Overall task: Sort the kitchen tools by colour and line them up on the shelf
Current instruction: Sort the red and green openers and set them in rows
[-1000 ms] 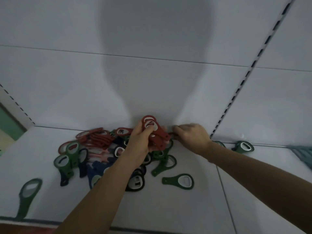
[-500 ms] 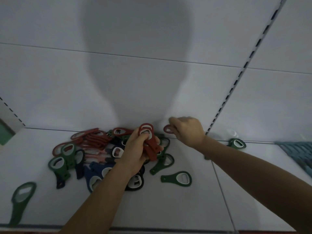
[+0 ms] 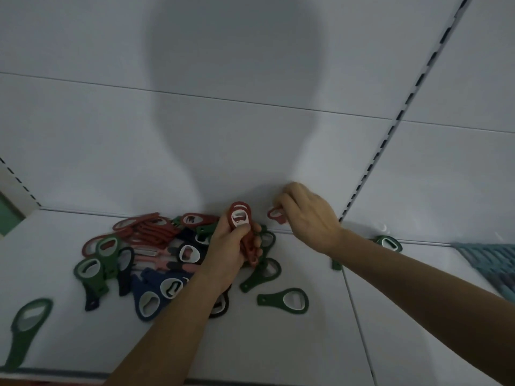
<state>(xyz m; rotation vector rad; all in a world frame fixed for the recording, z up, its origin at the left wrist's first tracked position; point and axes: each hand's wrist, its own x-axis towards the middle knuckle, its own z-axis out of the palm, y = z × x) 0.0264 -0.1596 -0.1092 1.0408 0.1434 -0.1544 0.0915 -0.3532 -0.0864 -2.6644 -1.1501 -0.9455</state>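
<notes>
Since half a second ago the right hand (image 3: 309, 218) has lifted off the back of the shelf (image 3: 278, 344) and drawn slightly rightward, carrying a single red bottle opener (image 3: 275, 213). Its fingers (image 3: 288, 203) are curled and pinch that opener by the handle end, with the ring end poking out to the left. The left hand (image 3: 231, 249) grips a bundle of red bottle openers (image 3: 242, 218), thumb pressed across the front. The bundle's long axis runs from the rings, up near the back wall (image 3: 223, 149), down toward the person. The single opener hangs just right of the bundle's rings, near but apart. Joining them likely means swinging it leftward and turning it parallel. The mixed pile (image 3: 156, 246) lies left, unsorted.
</notes>
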